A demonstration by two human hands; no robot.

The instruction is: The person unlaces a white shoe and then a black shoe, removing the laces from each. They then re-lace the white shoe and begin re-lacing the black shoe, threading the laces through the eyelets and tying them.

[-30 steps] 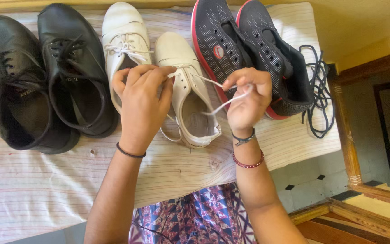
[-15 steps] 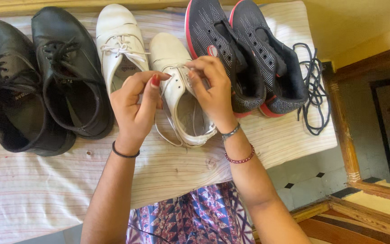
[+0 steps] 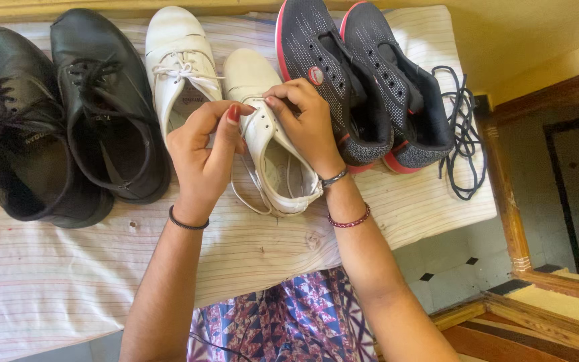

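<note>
While both hands meet over the unlaced white shoe (image 3: 269, 144), the left hand (image 3: 202, 157) has thumb & fingers pinched together on the white lace (image 3: 244, 171) just left of the eyelets, wrist w/ a black band. Right hand (image 3: 306, 124) is curled over the shoe's eyelet row, fingertips pressed together at the lace there; whether they actually grip it I can't tell, since the fingers hide the spot. Its wrist carries a metal bangle & a red bead bracelet.

That shoe lies toe-away on the striped cloth (image 3: 68, 268), about mid-row, tongue open, lace looping loose down its left side & inside the opening. Its mate, the laced white shoe (image 3: 179, 70), sits touching it on the left, bow tied. Further left: two black shoes (image 3: 61, 121), laces undone, side by side. Right of the hands: two grey sneakers (image 3: 363, 80) w/ red soles, no laces in, the nearer one touching the right hand's back. A dark lace (image 3: 464, 134) lies bunched by the cloth's right edge, just beside the sneakers. Patterned fabric (image 3: 283, 315) shows between the forearms at bottom.
</note>
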